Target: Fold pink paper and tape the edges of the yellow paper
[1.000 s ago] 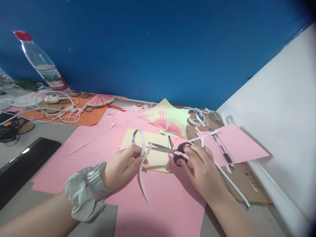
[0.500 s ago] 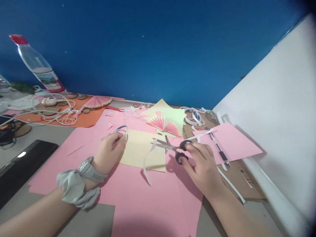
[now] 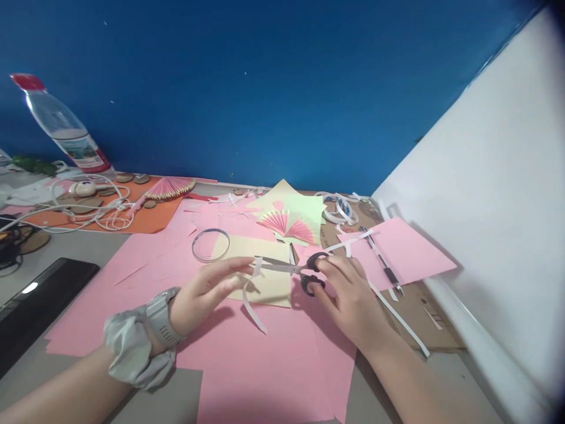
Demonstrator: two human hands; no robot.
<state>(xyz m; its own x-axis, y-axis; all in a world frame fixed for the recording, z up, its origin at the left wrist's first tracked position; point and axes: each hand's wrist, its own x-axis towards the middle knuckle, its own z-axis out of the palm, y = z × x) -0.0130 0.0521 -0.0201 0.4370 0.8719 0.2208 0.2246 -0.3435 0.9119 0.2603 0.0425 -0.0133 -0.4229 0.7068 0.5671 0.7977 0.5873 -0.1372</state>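
Observation:
My right hand has its fingers through the black handles of a pair of scissors. The blades point left over a pale yellow sheet of paper. A thin white strip, which looks like tape, hangs from the blade tips and curls down past the sheet's near edge. My left hand reaches toward the strip's upper end with fingers stretched and thumb apart; whether the fingertips touch it I cannot tell. Just beyond that hand, a thin ring-shaped tape roll lies partly on the yellow sheet.
Pink paper spreads beneath. Behind lie pink folded paper fans on green paper. To the right are a pen, a pink sheet and tape rolls. A bottle, cables and a black object stand left.
My left hand has let go of the tape roll, which now lies flat, and has moved right to the scissor tips with fingers extended. The strip still hangs from the blades.

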